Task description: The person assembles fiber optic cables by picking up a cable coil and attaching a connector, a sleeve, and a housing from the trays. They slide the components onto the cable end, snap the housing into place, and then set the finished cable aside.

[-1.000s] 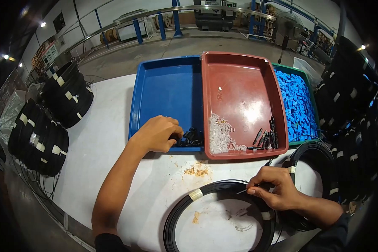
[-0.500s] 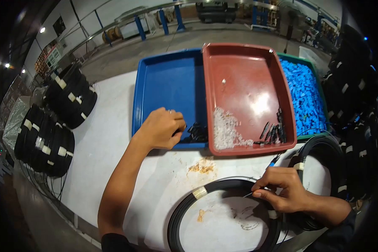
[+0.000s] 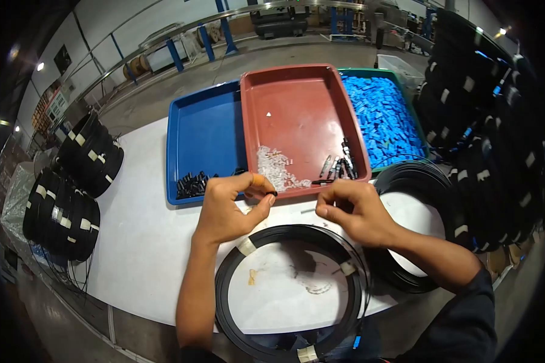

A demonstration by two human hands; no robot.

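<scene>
My left hand (image 3: 233, 209) pinches a small black piece (image 3: 274, 193) between thumb and fingertips, just in front of the red tray. To its right, my right hand (image 3: 360, 213) is closed on a thin cable (image 3: 309, 211), whose pale end sticks out toward the left hand. The two hands are apart. Below them a coil of black cable (image 3: 222, 302) lies on the table, bound with pale tape. A cable end with a blue connector (image 3: 356, 342) hangs at the coil's lower right.
The blue tray (image 3: 173, 145) holds black pieces (image 3: 191, 185). In the red tray (image 3: 297, 91) are clear bits (image 3: 274, 168) and black connectors (image 3: 345, 163). Blue parts (image 3: 381, 118) fill a green tray. Another coil (image 3: 406, 175) lies right; stacked coils (image 3: 63, 212) stand left.
My left hand has come out of the blue tray with a small black piece and moved right. My right hand now holds the pale cable end facing it. The view has shifted.
</scene>
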